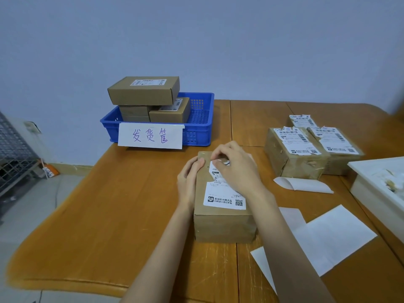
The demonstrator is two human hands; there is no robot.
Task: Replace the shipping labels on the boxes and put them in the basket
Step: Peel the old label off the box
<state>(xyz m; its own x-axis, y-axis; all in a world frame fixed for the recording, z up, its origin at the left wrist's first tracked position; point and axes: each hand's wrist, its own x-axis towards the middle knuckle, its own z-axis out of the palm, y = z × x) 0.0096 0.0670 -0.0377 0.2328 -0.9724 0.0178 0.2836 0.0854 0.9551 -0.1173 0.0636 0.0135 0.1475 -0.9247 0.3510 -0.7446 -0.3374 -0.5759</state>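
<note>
A taped cardboard box (223,226) lies on the wooden table (122,204) in front of me, a partly torn white shipping label (225,196) on its top. My left hand (189,182) grips the box's left side near the far corner. My right hand (236,167) lies over the label's far end, fingers curled and pinching its torn edge. The blue basket (196,132), with a handwritten paper sign on its front, stands at the table's far left and holds several labelled boxes (144,90), one stacked on top.
Three taped boxes with torn labels (293,149) sit at the right. White label sheets (334,235) and a curled backing paper (303,184) lie beside my right arm. A white tray (371,178) with paper scraps is at the right edge. A wire rack (13,149) stands on the floor at left.
</note>
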